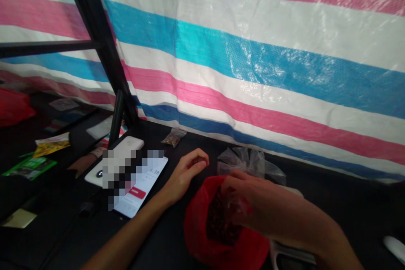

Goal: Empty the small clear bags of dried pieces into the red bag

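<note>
My left hand [190,168] rests on the black tabletop [158,236] beside the phone. Its fingers are loosely curled toward the thumb, and nothing shows in them. A red plastic bag [198,219] stands with its mouth spread, holding dark, small, seed-like pieces [220,219]. Over that mouth, my right hand [243,190] is closed on a small clear plastic bag [236,206] with a reddish edge. The fingertips are partly hidden and blurred. Right behind the red bag lie crumpled clear plastic bags [259,162].
A phone [139,194] with a lit screen and a white power bank [129,145] lie to the left. A small filled clear packet [173,137] sits near the striped sheet [253,59]. A device with a dark display [292,259] is partly under my right arm. A black frame [95,38] rises at left.
</note>
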`<state>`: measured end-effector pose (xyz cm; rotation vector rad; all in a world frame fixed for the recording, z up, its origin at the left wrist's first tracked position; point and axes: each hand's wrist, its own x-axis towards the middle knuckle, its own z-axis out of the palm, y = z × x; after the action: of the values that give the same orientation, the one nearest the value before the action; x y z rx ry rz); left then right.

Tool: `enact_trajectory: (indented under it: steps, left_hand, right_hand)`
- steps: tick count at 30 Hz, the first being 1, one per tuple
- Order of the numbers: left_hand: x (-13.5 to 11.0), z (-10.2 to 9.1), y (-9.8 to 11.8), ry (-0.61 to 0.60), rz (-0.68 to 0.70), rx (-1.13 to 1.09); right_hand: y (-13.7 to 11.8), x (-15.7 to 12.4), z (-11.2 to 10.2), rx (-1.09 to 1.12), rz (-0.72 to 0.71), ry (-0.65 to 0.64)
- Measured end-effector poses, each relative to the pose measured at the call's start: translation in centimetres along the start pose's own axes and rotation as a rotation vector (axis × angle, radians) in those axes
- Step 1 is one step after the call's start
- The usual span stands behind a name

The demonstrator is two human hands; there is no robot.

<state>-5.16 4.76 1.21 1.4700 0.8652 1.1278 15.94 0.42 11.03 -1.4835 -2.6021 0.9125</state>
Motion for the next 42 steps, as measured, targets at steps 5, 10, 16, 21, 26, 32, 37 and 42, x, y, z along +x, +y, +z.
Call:
enact_trajectory:
  steps: [5, 10, 16, 21, 26, 32, 37, 42]
  left_hand:
    - [0.1, 0.4, -1.4, 0.418, 0.055, 0.769]
    - [-0.1, 0.0, -3.4, 0.524, -0.027, 1.382]
    - [-0.2, -0.7, -2.9, 0.445, -0.014, 1.484]
    - [-0.1, -0.6, -2.1, 0.336, -0.063, 1.378]
    - [-0.2, 0.3, -2.3, 0.128, -0.03, 1.195]
    - [-0.5, 1.5, -3.0, 0.205, -0.04, 1.187]
    - [-0.7, 1.3, -3.5, 0.285, -0.093, 1.261]
    - [-0.5, 1.1, -3.1, 0.159, -0.129, 1.227]
  right_hand:
    - [-0.5, 0.4, 0.2, -0.101, 0.008, 0.01]
    - [-1.8, 0.1, -0.6, -0.132, 0.034, 0.007]
    - [-1.2, 0.1, -0.2, -0.102, 0.019, -0.032]
    - [0.1, -0.1, 0.4, -0.071, -0.036, 0.017]
    - [-0.8, 0.1, 0.0, -0.052, -0.04, 0.044]
    - [-1.1, 0.4, -0.3, -0.082, -0.082, -0.006]
    - [0.1, 0.4, 0.0, -0.032, -0.05, 0.023]
    - [0.5, 0.4, -0.4, 0.034, -0.048, 0.028]
